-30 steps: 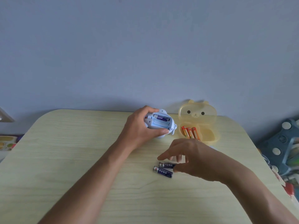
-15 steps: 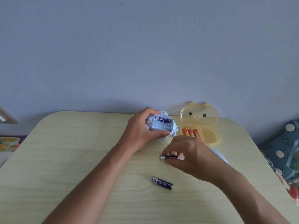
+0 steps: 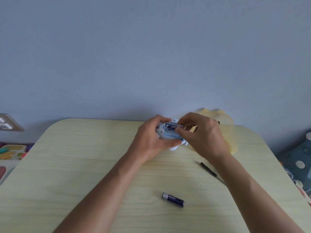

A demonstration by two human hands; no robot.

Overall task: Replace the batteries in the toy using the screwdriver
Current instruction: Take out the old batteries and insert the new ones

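My left hand (image 3: 151,137) grips the small white and blue toy (image 3: 165,132) at the far middle of the table, battery bay facing up. My right hand (image 3: 202,133) pinches a dark blue battery (image 3: 174,126) and holds it over the open bay, touching the toy. A second dark blue battery (image 3: 173,199) lies loose on the table near me. The thin black screwdriver (image 3: 208,169) lies beside my right wrist, partly hidden by the forearm.
A yellow bear-shaped plastic box (image 3: 227,130) stands behind my right hand, mostly hidden. The pale wood table (image 3: 84,165) ends close to the blue wall. Toys lie off the left edge (image 3: 11,152), and a blue object (image 3: 301,158) sits off the right.
My right hand lifted one battery from the table and carried it up to the toy's open bay. The other battery stayed on the table. The camera view shifted closer and lower.
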